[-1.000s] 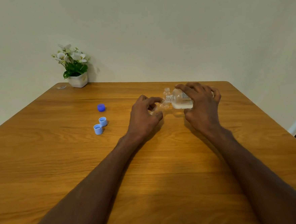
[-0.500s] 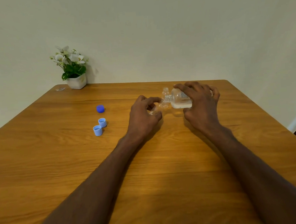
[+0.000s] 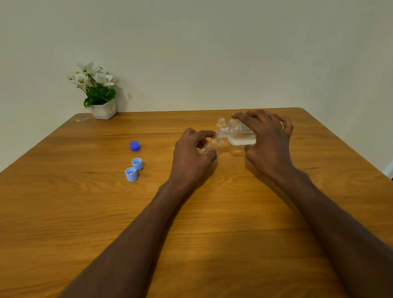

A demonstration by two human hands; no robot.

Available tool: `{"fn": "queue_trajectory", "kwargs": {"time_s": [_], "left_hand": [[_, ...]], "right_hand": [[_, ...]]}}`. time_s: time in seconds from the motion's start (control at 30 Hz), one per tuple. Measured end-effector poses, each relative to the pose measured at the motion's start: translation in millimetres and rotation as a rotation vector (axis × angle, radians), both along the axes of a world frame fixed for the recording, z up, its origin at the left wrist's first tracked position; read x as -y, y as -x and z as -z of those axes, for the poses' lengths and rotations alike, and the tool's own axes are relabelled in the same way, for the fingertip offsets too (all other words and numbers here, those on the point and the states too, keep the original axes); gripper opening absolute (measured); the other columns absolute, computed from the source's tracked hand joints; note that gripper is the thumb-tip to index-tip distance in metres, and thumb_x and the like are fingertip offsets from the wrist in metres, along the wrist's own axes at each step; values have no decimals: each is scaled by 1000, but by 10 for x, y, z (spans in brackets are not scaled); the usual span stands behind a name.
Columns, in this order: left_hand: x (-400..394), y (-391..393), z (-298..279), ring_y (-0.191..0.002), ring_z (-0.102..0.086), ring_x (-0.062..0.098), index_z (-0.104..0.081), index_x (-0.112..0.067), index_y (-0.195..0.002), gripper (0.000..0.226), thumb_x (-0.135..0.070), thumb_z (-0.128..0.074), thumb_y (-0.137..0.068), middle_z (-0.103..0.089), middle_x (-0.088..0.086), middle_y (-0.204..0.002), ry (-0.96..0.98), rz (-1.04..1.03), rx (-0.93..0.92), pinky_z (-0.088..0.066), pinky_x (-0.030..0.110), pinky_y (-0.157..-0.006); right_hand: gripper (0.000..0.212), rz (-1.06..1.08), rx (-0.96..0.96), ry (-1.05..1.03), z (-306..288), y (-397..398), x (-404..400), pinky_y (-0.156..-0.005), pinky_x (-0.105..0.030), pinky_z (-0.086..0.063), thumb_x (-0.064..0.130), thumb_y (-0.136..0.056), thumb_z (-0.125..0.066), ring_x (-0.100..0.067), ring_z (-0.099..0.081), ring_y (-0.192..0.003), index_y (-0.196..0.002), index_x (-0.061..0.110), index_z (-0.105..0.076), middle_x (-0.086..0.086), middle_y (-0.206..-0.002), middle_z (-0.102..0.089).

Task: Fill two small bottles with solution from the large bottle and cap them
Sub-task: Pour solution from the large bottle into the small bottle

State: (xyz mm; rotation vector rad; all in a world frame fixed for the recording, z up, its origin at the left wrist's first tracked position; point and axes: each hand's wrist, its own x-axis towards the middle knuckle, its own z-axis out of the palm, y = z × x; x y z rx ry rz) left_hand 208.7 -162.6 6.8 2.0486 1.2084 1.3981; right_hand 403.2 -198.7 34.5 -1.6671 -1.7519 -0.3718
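1. The right hand [image 3: 268, 141] grips a large clear plastic bottle [image 3: 241, 134] tipped on its side, neck pointing left
2. The left hand [image 3: 191, 158] holds a small clear bottle [image 3: 210, 145] tilted at that neck, fingers [image 3: 205, 134] curled round it
3. A second small clear bottle [image 3: 221, 123] stands upright just behind
4. One dark blue cap [image 3: 134, 145] and two light blue caps [image 3: 134, 169] lie on the wooden desk [image 3: 197, 242], left of the hands
5. A white potted plant [image 3: 100, 95] sits at the far left corner

Both forearms reach forward; the left hand [image 3: 192, 155] curls its fingers [image 3: 207, 134] in a pinch, the right hand [image 3: 268, 141] arches, fingers spread and bent.
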Motion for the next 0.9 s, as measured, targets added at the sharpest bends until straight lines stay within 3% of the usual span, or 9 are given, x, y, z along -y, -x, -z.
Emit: {"fn": "queue_trajectory", "kwargs": {"time_s": [0.53, 0.9], "left_hand": [[-19, 1, 16, -96, -60, 6, -71, -25, -128, 47, -21, -80, -81, -58, -5, -106, 2, 7, -7, -53, 21, -77], [-6, 1, 2, -95, -60, 6, -71, -25, -128, 47, -20, -80, -82, -58, -4, -107, 3, 2, -13, -56, 24, -78]], "right_hand": [[92, -1, -4, -4, 18, 1, -8, -114, -46, -21, 5, -65, -82, -22, -43, -139, -145, 40, -52, 4, -146, -54], [91, -6, 0, -4, 24, -11, -11, -113, -46, -19, 7, -65, -83, -23, -43, -139, -146, 40, -53, 4, -146, -54]]}}
